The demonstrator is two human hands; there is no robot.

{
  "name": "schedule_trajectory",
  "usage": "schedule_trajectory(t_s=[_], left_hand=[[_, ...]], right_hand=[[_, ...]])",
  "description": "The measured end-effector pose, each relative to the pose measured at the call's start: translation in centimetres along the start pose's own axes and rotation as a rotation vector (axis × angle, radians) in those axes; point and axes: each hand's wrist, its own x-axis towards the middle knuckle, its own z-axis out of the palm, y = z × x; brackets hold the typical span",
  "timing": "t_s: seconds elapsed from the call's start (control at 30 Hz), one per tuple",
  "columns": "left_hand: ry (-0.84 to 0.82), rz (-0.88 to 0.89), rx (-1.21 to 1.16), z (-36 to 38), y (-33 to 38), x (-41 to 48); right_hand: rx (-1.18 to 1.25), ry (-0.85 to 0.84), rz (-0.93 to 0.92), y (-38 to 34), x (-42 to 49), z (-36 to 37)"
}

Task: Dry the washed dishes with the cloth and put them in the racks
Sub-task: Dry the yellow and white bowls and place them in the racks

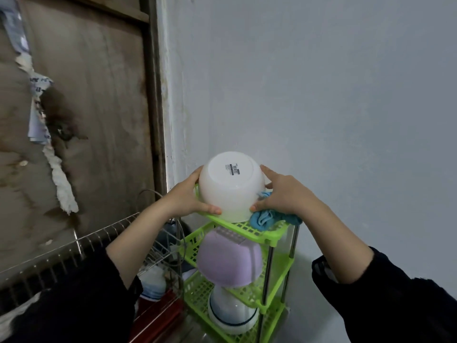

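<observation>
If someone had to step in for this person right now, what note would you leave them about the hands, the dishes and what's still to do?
The left hand grips the left side of the white bowl.
The right hand holds the bowl's right side, with the blue cloth under its palm.
The bowl is upside down on the top shelf of the green rack, not yet let go.
Done: a purple bowl sits on the middle shelf and a striped white bowl on the bottom one.
Left: release the bowl. Whether more wet dishes are waiting cannot be seen.
</observation>
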Motion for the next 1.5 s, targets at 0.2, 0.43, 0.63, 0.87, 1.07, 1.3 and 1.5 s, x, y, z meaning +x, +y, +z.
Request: schedule_trajectory(t_s=[0.2, 0.43, 0.63, 0.87, 1.07, 1.3, 1.5], left_hand=[[0.142, -0.003, 0.087, 0.5, 1.2, -2.4], [0.399, -0.073, 0.299, 1.6, 3.7, -6.9], [0.594, -0.251, 0.524, 2.0, 4.4, -13.7], [0.686, -0.606, 0.585, 2.1, 4.1, -24.7], [0.83, -0.85, 0.64, 2.1, 5.1, -35.9], [0.93, -1.051, 0.648, 3.4, 8.9, -49.6], [0.983, -1.211, 0.709, 5.9, 12.8, -61.0]], right_hand=[[0.021, 0.204, -0.088, -1.1, -3.5, 0.2], [0.262, 0.337, -0.37, -2.1, -6.8, 1.0], [0.504, 0.314, -0.647, -4.4, -8.3, 4.3], [0.49, 0.046, -0.775, -8.9, -11.5, 11.4], [0.584, -0.234, -0.864, -12.5, -18.0, 15.0], [0.607, -0.488, -0.908, -17.6, -28.7, 17.9], [0.631, -0.607, -0.939, -21.0, -39.7, 18.5]])
